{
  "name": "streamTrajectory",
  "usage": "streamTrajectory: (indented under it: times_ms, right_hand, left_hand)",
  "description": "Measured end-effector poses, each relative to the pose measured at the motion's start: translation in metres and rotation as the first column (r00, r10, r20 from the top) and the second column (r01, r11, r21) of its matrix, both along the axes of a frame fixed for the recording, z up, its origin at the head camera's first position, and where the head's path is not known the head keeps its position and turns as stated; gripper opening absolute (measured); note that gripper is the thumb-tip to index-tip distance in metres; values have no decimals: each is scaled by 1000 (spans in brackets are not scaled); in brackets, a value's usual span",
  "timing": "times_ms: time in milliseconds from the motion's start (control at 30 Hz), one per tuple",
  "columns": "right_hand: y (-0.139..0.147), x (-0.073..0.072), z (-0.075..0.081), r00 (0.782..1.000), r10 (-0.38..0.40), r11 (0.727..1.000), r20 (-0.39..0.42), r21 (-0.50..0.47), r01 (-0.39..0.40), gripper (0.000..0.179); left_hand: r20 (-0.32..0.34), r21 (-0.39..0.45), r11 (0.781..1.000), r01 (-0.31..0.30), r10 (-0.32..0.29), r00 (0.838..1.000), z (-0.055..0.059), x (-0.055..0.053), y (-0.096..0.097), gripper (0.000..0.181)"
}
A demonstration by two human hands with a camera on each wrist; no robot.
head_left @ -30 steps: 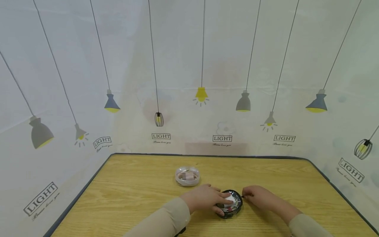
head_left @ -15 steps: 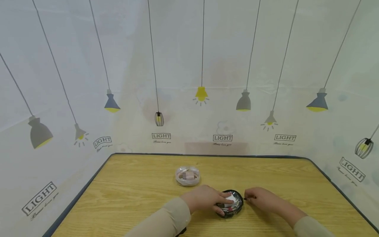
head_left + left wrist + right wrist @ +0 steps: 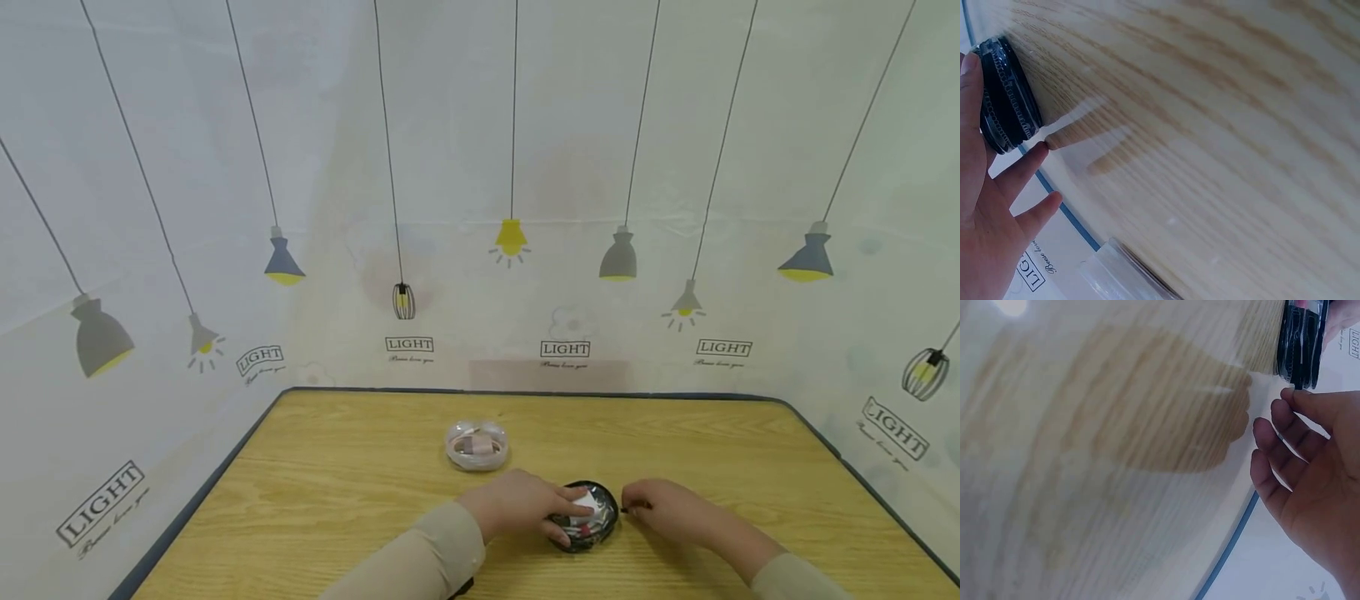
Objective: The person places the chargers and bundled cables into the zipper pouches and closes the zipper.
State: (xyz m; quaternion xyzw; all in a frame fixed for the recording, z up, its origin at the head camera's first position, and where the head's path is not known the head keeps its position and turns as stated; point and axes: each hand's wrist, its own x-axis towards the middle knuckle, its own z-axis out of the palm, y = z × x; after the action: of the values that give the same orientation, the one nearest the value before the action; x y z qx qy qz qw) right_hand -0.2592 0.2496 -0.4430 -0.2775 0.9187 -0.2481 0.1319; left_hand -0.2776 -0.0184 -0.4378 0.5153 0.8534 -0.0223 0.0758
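Note:
A small round zip pouch (image 3: 602, 527) with black edging and a clear top lies on the table; a white and a red item show inside. My left hand (image 3: 516, 504) holds it, fingers over the top and thumb at the near side. In the left wrist view the pouch's zipped black side (image 3: 1015, 94) shows, two fingers spread away from it. At the pouch's right edge my right hand (image 3: 669, 510) pinches a short black zipper pull (image 3: 1298, 385) between thumb and forefinger. The other right fingers are loosely bent in the right wrist view.
A clear round case (image 3: 477, 457) with a coiled cable inside stands behind my left hand. The wooden table (image 3: 337, 467) has a dark edge against a white wall sheet (image 3: 450, 167) printed with lamps. Something black (image 3: 462, 588) shows under the left sleeve.
My right hand has moved slightly right and nearer to me along the pouch's edge, with the zipper pull between its fingers. The left hand has stayed on the pouch.

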Motion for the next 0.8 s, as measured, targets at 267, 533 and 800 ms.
streamTrajectory:
  times_ms: [267,533,800]
  right_hand:
    - [-1,9,-2,999,38,998,-36,-45,-40,16]
    - [-3,13,-2,998,48,996,39,-73,-45,15]
    - [-5,15,-3,996,90,988,24,-126,-86,14]
  left_hand:
    - [-23,-3,1000,-5,5,1000,3,2,0,56]
    - [-18,-1,1000,-13,13,1000,4,4,1,56]
    - [-44,1,1000,-15,15,999,2,3,1,57]
